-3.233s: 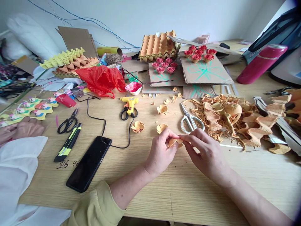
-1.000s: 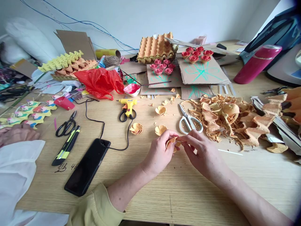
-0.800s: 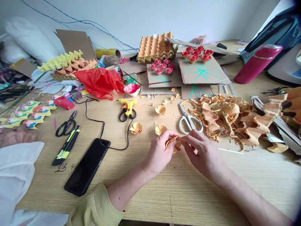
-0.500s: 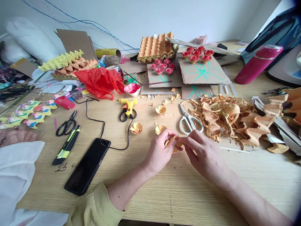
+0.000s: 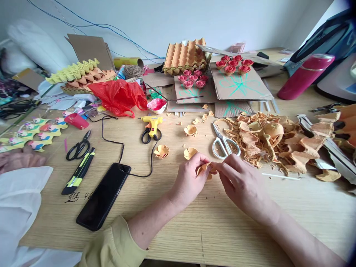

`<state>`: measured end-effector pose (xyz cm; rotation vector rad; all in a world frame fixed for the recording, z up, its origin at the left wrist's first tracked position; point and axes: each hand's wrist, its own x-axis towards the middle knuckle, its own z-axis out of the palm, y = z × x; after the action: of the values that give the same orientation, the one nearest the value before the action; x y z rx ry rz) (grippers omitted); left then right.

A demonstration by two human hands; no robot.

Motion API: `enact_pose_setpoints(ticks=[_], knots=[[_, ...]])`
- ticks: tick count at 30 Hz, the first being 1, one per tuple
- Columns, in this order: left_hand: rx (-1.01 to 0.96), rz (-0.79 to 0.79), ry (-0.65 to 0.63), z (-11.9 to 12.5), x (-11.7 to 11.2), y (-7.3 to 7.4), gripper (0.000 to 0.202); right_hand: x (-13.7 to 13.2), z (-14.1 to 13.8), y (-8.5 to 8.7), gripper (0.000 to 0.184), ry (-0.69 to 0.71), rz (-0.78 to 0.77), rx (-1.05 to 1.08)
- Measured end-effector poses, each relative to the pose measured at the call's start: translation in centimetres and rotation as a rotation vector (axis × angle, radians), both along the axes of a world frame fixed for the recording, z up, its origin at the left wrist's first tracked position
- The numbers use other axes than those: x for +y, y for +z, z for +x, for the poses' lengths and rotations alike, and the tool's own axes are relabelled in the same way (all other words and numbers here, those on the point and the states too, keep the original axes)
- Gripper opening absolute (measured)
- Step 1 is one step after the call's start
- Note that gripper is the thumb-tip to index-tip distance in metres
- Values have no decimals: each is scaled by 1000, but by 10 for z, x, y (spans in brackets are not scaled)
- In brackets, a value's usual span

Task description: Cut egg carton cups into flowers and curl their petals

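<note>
Between my two hands is an orange egg-carton flower, partly hidden by my fingers. My left hand is closed around its left side, thumb on a petal. The fingertips of my right hand pinch the flower's right edge. Just beyond my left hand lies a finished-looking carton cup flower, with another cup flower farther back and a layered flower to the left. White-handled scissors rest open beyond my right hand.
A yellow glue gun lies over black scissors. Left are a phone, a utility knife and black-handled snips. Carton scraps pile at right. Red flowers stand on cardboard behind. A person's white sleeve is at far left.
The flower has turned slightly between my fingers, and fewer of its petals show. A thin white stick by the scraps has shifted a little to the right. Nothing else visibly moved.
</note>
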<state>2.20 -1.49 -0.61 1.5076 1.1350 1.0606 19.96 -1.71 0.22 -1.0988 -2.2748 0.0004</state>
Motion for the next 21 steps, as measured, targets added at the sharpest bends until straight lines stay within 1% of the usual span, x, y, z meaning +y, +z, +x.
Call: enact_pose_setpoints(ticks=[3,9,11,15,18,21], knots=[[-42,-22,-25,0,1,0,14,1,1,0,20,2,35,-65],[38,104,25,-1,2,-1,10,3,-3,1,16,-17,-133,143],[41,118,30,-1,2,-2,10,3,-3,0,15,-13,-155,163],[-9,94,0,1,2,0,8,2,-2,0,15,-2,-183,150],[-45,62,-4,2,1,1,9,1,0,0,17,-5,-155,116],[-120,-1,-24,2,0,1,13,1,1,1,19,3,-58,56]])
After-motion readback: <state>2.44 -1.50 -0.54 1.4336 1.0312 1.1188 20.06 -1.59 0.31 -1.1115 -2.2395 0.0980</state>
